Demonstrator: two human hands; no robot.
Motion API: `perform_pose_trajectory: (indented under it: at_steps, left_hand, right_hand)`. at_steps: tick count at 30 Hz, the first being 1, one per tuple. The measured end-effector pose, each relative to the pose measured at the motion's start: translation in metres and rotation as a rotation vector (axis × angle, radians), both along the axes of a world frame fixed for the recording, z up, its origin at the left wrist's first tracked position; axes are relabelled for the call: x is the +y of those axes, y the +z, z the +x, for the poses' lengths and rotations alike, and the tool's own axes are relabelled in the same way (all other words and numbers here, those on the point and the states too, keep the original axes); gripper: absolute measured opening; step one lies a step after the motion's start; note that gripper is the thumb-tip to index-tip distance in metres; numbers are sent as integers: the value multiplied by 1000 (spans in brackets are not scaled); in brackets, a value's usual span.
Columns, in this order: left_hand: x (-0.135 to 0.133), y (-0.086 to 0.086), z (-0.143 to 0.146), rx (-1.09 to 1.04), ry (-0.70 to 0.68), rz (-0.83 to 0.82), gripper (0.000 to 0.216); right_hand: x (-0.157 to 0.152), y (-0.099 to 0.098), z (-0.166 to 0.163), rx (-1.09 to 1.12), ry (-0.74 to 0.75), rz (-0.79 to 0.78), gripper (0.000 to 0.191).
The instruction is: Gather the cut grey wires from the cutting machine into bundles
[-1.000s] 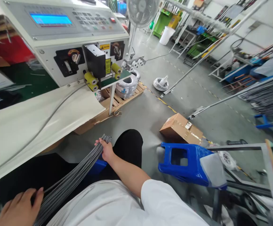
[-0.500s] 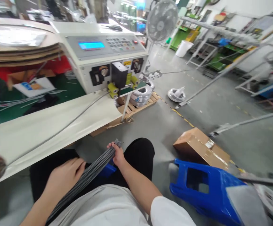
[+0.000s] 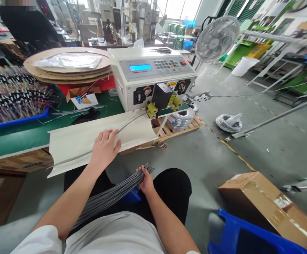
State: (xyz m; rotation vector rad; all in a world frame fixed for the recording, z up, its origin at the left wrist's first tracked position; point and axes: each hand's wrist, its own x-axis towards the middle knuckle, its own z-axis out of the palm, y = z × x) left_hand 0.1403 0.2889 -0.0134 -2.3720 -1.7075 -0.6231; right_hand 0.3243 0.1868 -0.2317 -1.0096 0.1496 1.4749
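Note:
My right hand (image 3: 146,180) is closed around one end of a bundle of grey cables (image 3: 108,193) that slopes across my lap. The cut ends stick out just past my fingers. My left hand (image 3: 105,147) lies over a single grey cable (image 3: 76,157) on the cream curved tray (image 3: 137,132), its thumb apart from the fingers. Whether the fingertips press on that cable is hidden by the hand. The cable runs out from the yellow rollers (image 3: 151,110) of a white wire-cutting machine (image 3: 153,70) with a lit blue display.
Left of the machine are stacked cardboard discs (image 3: 68,70) and a blue tray (image 3: 16,122) full of wires. A cardboard box (image 3: 270,208) and a blue plastic stool (image 3: 248,236) stand at right. A fan (image 3: 217,38), cable coils (image 3: 229,122) and a person (image 3: 31,24) are farther off.
My left hand has moved up and forward from beside the bundle to the cable on the tray. The right hand keeps its hold. The view has swung left.

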Motion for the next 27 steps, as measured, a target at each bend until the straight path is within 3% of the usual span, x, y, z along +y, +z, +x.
perform_pose_trajectory:
  at_steps: [5, 9, 16, 19, 23, 27]
  left_hand:
    - [-6, -6, -7, 41, 81, -101, 56]
    - [-24, -10, -29, 63, -32, -156, 42]
    - [-78, -29, -62, 101, -241, 33, 8]
    - [-105, -48, -60, 173, -305, -60, 8]
    - [-134, -76, -56, 256, -256, -256, 20]
    - [-149, -90, -58, 273, -235, -434, 28]
  right_hand:
    - [1, 8, -1, -15, 10, -2, 29]
    - [1, 10, 0, -21, 17, 18, 31]
    - [2, 10, 0, -29, 35, 29, 30]
    - [2, 12, -1, -39, 19, 3, 28]
    - [0, 15, -2, -44, 0, 57, 23]
    - [-2, 18, -2, -67, 2, 45, 24]
